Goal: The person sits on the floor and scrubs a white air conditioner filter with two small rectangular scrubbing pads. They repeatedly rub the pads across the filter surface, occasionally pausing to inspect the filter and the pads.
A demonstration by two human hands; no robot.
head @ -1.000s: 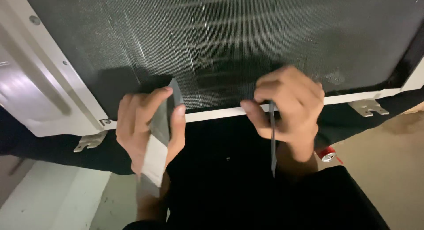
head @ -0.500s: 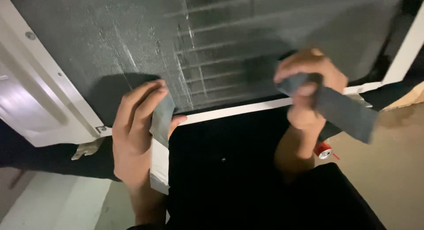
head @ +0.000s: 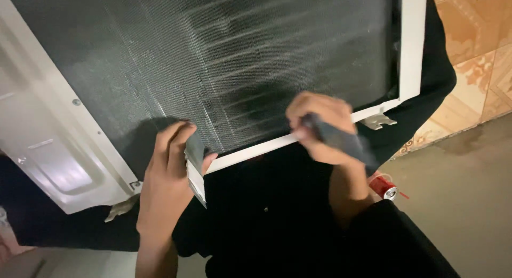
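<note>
A large air-conditioner unit lies before me, its dark finned coil (head: 229,59) framed by a white metal rim (head: 413,48). My left hand (head: 168,176) presses a piece of grey tape (head: 195,149) onto the unit's lower corner, thumb under the white edge. My right hand (head: 320,128) holds a strip of grey tape (head: 341,142) against the lower white rim; the strip trails down to the right over my wrist.
A black sheet (head: 266,214) lies under the unit and over my lap. A small red can (head: 383,187) sits on the grey floor (head: 458,203) at right. Patterned tiles (head: 480,54) line the wall. Metal mounting feet (head: 377,120) stick out below the rim.
My right hand has come back down from the right with the tape strip to the lower rim. The view has shifted, showing more of the unit's right side. My left hand stays at the corner.
</note>
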